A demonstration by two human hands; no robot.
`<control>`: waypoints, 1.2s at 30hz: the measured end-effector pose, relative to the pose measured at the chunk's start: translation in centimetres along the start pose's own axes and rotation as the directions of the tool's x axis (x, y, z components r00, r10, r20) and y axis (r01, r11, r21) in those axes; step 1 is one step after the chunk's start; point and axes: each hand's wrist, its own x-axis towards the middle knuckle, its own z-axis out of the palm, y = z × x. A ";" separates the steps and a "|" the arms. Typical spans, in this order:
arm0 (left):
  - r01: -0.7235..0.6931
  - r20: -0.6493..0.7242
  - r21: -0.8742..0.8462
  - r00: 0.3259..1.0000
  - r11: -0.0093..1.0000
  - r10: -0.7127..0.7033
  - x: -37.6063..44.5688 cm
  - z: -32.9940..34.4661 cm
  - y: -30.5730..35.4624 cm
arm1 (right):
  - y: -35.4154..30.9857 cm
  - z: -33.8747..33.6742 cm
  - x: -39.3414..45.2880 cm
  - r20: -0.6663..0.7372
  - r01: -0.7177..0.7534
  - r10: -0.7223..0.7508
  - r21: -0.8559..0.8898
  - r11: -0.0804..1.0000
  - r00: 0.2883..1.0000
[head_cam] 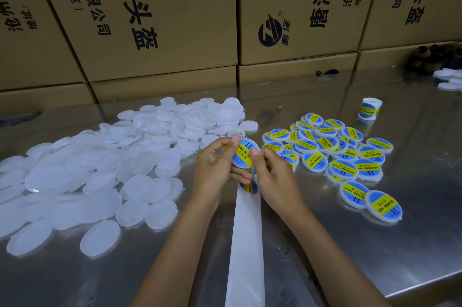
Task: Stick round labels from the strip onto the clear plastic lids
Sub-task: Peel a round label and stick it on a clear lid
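1. Fingers (236, 139) of the left hand (215, 169) pinch the labelled lid (243, 154) above the desk (375, 244), mid-scene; the right hand (271, 174) thumb presses its round label.
2. Smooth outward from the centre, probably avoiding bubbles.
3. Keep the backing strip (246, 244) trailing near, untwisted.
4. Drop it with the labelled lids (332, 149), right; bare lids (112, 171) wait left.

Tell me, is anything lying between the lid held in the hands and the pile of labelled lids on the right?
Nothing visible. The lid, held by the left hand and the right hand, is just beside the labelled pile, with no object in between.
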 end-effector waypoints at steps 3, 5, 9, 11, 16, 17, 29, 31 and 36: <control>-0.020 0.074 0.020 0.997 1.000 0.019 -0.3 0.0 0.2 | 0.5 0.0 0.2 -0.033 -0.045 0.045 0.003 0.999 0.998; -0.029 0.144 0.044 0.989 0.999 0.022 -0.5 0.0 0.5 | 0.8 -0.2 0.4 -0.056 -0.090 0.088 -0.027 0.996 0.995; -0.003 0.270 0.086 0.963 0.996 -0.020 -0.8 -0.2 0.6 | 1.4 -0.6 0.6 -0.112 -0.129 0.099 -0.305 0.944 0.989; -0.002 0.328 0.115 0.944 0.993 -0.036 -0.9 -0.2 0.5 | 1.6 -0.8 0.6 -0.131 -0.130 0.088 -0.360 0.924 0.987; -0.012 0.355 0.095 0.935 0.995 -0.023 -0.8 0.1 0.4 | 1.5 -1.0 0.7 -0.139 -0.142 0.098 -0.354 0.924 0.986; -0.001 0.348 0.079 0.937 0.997 -0.027 -0.8 0.1 0.4 | 1.4 -1.0 0.7 -0.146 -0.132 0.087 -0.337 0.932 0.985; 0.052 0.050 -0.069 0.998 0.996 -0.049 -0.8 0.4 0.4 | 1.0 0.0 0.2 -0.011 -0.091 0.091 -0.263 0.961 0.996; 0.070 0.075 -0.054 0.995 0.996 -0.066 -0.8 0.5 0.4 | 1.2 0.0 0.2 -0.055 -0.078 0.064 -0.334 0.939 0.996; 0.044 0.218 -0.019 0.975 0.999 -0.039 -0.9 0.7 0.7 | 1.4 -0.3 0.6 -0.185 -0.132 0.073 -0.326 0.936 0.980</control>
